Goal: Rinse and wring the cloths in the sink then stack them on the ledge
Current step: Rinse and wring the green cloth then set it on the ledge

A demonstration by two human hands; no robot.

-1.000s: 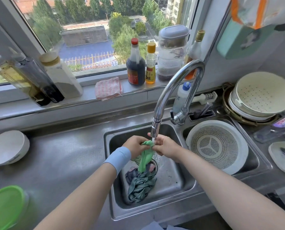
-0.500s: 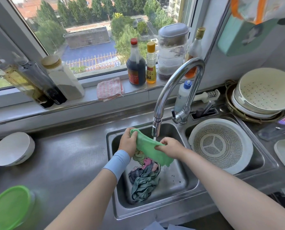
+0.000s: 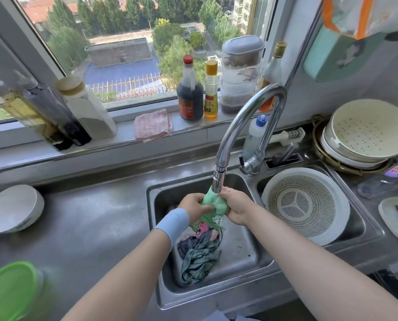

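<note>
A light green cloth [image 3: 214, 203] is bunched right under the spout of the tap [image 3: 218, 179], with water dripping from it. My left hand [image 3: 193, 208] grips its left side and my right hand [image 3: 236, 206] its right side. Below them, a heap of wet cloths [image 3: 199, 253], grey-green, dark blue and pink, lies over the drain of the left sink basin [image 3: 244, 256]. One pink checked cloth [image 3: 152, 125] lies folded on the window ledge [image 3: 124, 133].
Bottles and jars stand on the ledge: dark sauce bottle [image 3: 189, 96], yellow oil bottle [image 3: 211, 93], stacked containers [image 3: 240, 72]. A white colander [image 3: 305, 205] fills the right basin. A white bowl [image 3: 12, 208] and green lid [image 3: 8, 290] sit on the left counter.
The green cloth, hanging twisted, was spread out between my hands, and is now gathered into a tight bunch under the spout. My hands have come close together.
</note>
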